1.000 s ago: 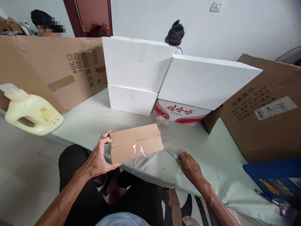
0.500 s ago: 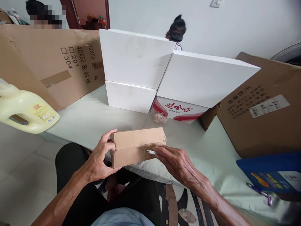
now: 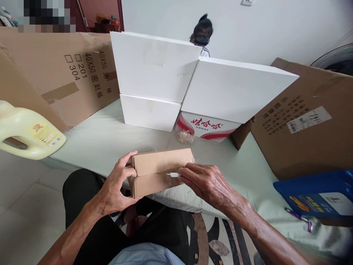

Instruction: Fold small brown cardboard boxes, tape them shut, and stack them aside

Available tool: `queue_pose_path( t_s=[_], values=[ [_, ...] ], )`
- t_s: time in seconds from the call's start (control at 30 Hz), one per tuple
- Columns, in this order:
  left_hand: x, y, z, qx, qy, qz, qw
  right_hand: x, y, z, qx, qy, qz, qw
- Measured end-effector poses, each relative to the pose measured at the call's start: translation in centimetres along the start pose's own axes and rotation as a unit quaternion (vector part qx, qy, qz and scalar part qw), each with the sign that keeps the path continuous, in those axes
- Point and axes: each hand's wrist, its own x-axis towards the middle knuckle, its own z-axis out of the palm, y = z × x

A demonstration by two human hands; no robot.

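Note:
A small brown cardboard box (image 3: 161, 162) is tilted at the front edge of the cloth-covered surface. My left hand (image 3: 118, 187) is closed round its left end, thumb below and fingers on top and on the end face. My right hand (image 3: 206, 180) pinches a small white utility knife (image 3: 173, 175), whose tip points left along the seam between the box's flaps. Most of the knife's handle is hidden by my fingers. Clear tape shows at the right end of the seam.
Behind stand white boxes (image 3: 150, 68), a red-and-white carton (image 3: 208, 127) and crumpled clear plastic (image 3: 185, 137). Large cartons flank both sides. A yellow jug (image 3: 33, 132) is left; a blue container (image 3: 317, 193) and purple-handled tool (image 3: 299, 218) lie right. A person's head (image 3: 202, 31) shows beyond.
My right hand has shifted slightly up along the seam, and more of the white knife now shows. The left hand keeps its hold on the box. The camera view has shifted slightly.

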Motion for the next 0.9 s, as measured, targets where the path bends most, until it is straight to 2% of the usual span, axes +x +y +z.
queue_pose_path(
  t_s=[0.13, 0.3, 0.57, 0.7, 0.8, 0.87, 0.9],
  values=[
    [0.1, 0.2, -0.1, 0.007, 0.000, 0.006, 1.000, 0.8, -0.4, -0.5, -0.023, -0.015, -0.016, 0.999],
    [0.2, 0.3, -0.2, 0.007, 0.002, 0.008, 1.000, 1.6, -0.8, -1.4, -0.053, 0.004, -0.026, 0.998],
    [0.3, 0.5, 0.1, 0.021, 0.001, 0.011, 1.000, 0.0, -0.2, -1.1, -0.108, -0.023, -0.028, 0.993],
    [0.0, 0.2, -0.2, 0.028, 0.025, 0.003, 0.999, -2.1, 2.5, -2.6, -0.163, -0.001, 0.022, 0.986],
    [-0.1, 0.1, -0.8, 0.031, 0.026, -0.007, 0.999, -4.4, 5.2, -3.3, -0.106, 0.010, 0.074, 0.992],
    [-0.1, 0.1, -1.2, 0.029, 0.022, -0.014, 0.999, -6.2, 6.6, -1.9, -0.027, 0.030, 0.138, 0.990],
    [-0.2, 0.0, -1.4, 0.026, 0.021, -0.019, 0.999, -7.2, 7.1, -0.4, 0.002, 0.047, 0.176, 0.983]
  ],
)
